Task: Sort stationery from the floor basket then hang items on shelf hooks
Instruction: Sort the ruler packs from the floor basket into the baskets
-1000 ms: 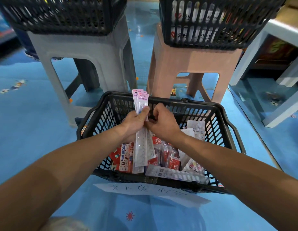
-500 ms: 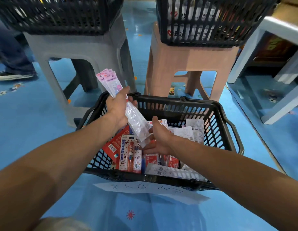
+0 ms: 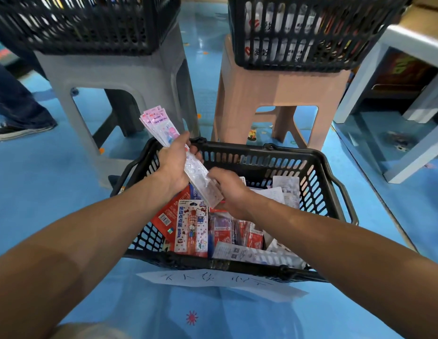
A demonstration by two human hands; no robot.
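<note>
Centre frame, over the lattice basket (image 3: 262, 156): left hand (image 3: 174, 165) grips slim glossy ruler packs (image 3: 200, 177). Right hand (image 3: 231, 193) pinches their lower end.

I hold both arms stretched forward, left hand (image 3: 175, 162) and right hand (image 3: 231, 192) gripping the ruler packs (image 3: 155, 123).

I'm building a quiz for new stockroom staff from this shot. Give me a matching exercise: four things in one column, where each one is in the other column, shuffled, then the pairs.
Things
1. pink-topped clear packs
2. cartoon-cat pen pack
3. handwritten paper note
4. black basket of white packs

Places
A. on the pink stool
B. lying in the floor basket
C. gripped by the left hand
D. outside the floor basket, at its near side

Pairs: 1-C, 2-B, 3-D, 4-A
</note>
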